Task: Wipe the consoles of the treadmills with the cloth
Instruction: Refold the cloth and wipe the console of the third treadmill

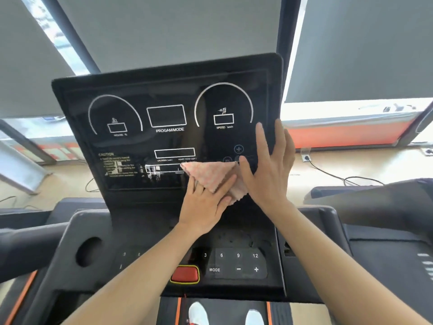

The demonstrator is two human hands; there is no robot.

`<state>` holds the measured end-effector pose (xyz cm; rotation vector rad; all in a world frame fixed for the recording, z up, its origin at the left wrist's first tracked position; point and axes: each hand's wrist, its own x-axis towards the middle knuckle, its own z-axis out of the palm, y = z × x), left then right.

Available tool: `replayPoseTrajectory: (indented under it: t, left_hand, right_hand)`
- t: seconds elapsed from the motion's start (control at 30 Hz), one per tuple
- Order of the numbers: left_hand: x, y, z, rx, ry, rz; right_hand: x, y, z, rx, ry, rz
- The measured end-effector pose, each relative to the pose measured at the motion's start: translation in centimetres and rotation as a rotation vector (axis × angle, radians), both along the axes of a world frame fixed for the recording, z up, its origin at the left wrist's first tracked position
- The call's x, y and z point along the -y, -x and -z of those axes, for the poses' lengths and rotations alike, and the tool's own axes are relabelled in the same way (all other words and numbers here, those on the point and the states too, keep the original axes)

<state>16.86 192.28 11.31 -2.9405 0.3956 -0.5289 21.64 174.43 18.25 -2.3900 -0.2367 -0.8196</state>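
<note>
A: Where's the cloth rn?

B: The pink cloth (210, 172) is on the display panel (164, 141) of the console, low down and right of centre, near the btm edge. The left hand (203, 205) lies flat on it, fingers straight, thumb across the top. It's pressing the cloth, not clenched round it.

A: Why flat?

B: Prob. to spread the pressure so more fabric meets the glossy face. A bunched fist would wipe a thinner strip.

A: And the other hand?

B: The right hand (269, 170) is relaxed and holds nothing. Its palm is at the panel's right edge, fingers straight up along it, just beside the cloth. Looks like bracing: the panel stands tilted back, so a wiping push could rock it.

A: What's left to do?

B: Can't tell what's been cleaned. The cloth isn't touching the dials along the top, the caution text at the left edge, or the keypad (236, 262) and red stop button (185, 274) on the lower deck.

A: Risks?

B: The round "+" icon (238, 149) sits just above the cloth, so a swipe might trigger it. The readouts look dark tho, so prob. powered off.
</note>
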Motion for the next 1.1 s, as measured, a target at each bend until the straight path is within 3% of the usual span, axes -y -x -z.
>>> replayPoseTrajectory:
  t: [0.17,0.3,0.47,0.73,1.1]
  left_hand:
    - [-1.9,0.1,-0.6,0.051,0.066,-0.077]
    - [-2.9,-0.7,-1.8,0.190,0.115,-0.135]
    - [-2.9,-1.1,-1.5,0.165,0.114,-0.184]
    - [-1.3,-1.5,-0.5,0.077,0.155,-0.273]
    - [-1.6,-5.2,-5.7,0.274,0.368,-0.523]
  right_hand:
    - [-1.7,-4.4,-5.8,0.225,0.275,-0.141]
    - [-3.6,-8.0,-11.3,0.247,0.445,-0.192]
    - [-4.1,-9.4,-11.7,0.236,0.586,-0.170]
    - [-4.3,-9.3,-11.5,0.272,0.574,-0.148]
    - [-4.9,-9.0,-11.1,0.281,0.489,-0.137]
